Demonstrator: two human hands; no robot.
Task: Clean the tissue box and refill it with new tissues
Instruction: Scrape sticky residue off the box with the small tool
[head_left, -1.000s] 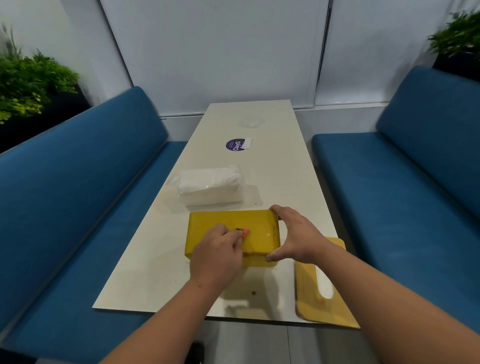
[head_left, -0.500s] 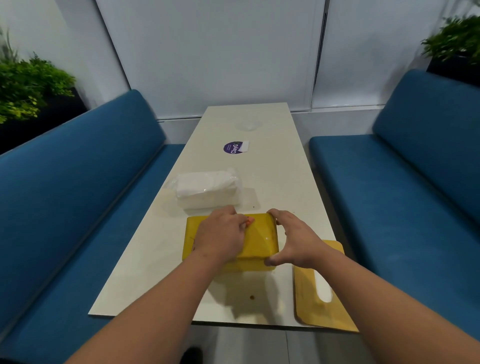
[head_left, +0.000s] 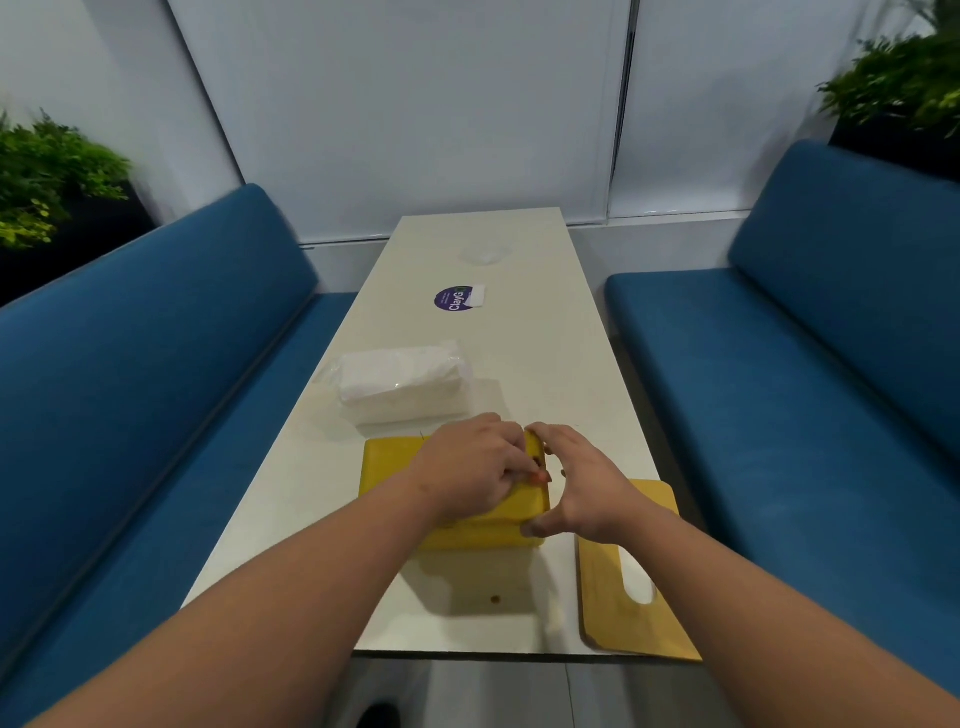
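From the head view, a long pale table (head_left: 519, 338) runs away from the person between two blue benches, one on the left (head_left: 156, 389) and one on the right (head_left: 805, 389). Near the close end of the table sits the yellow tissue box (head_left: 387, 462), lying flat with its long side across the table.

The left hand (head_left: 467, 475) lies on top of the box toward its right end, fingers curled down over the top surface; something small and orange-red shows at its fingertips, too small to make out, and I cannot tell whether the hand is pinching it or just pressing on the box. The right hand (head_left: 582, 483) clasps the box's right end, fingers hooked over the far corner and thumb pressed against the near corner.

Just beyond the box, toward the left edge of the table, rests a white pack of tissues (head_left: 400, 384) in clear wrap, close to the box but apart from it. To the right of the box, at the near right corner of the table, a flat yellow lid (head_left: 602, 613) with an oval slot lies partly under the right forearm, hanging slightly over the table's edge. Farther up the table is a round purple sticker (head_left: 452, 300). Green plants stand behind the benches, left (head_left: 47, 171) and right (head_left: 898, 83).
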